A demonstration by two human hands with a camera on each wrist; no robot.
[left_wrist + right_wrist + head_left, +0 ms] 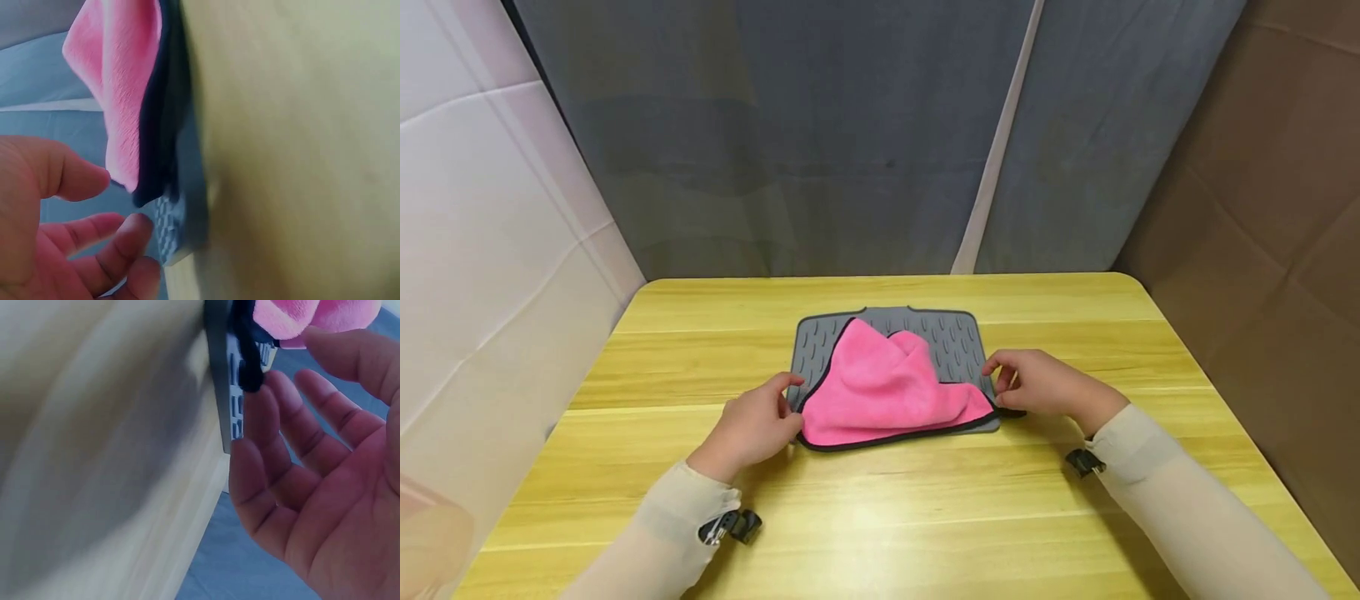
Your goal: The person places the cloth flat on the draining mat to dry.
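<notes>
A pink cloth with black edging lies rumpled and partly folded on a grey ribbed mat on a yellow wooden table. My left hand sits at the cloth's near left corner. In the left wrist view the cloth hangs just past my left hand, whose thumb and fingers are spread apart. My right hand is at the near right corner. In the right wrist view my right hand has its fingers loosely spread beside the mat, and the cloth shows just above them.
Grey fabric panels stand behind the table, a white one on the left and brown board on the right. The mat's edge rests flat on the wood. Bare tabletop lies on both sides of the mat and in front of it.
</notes>
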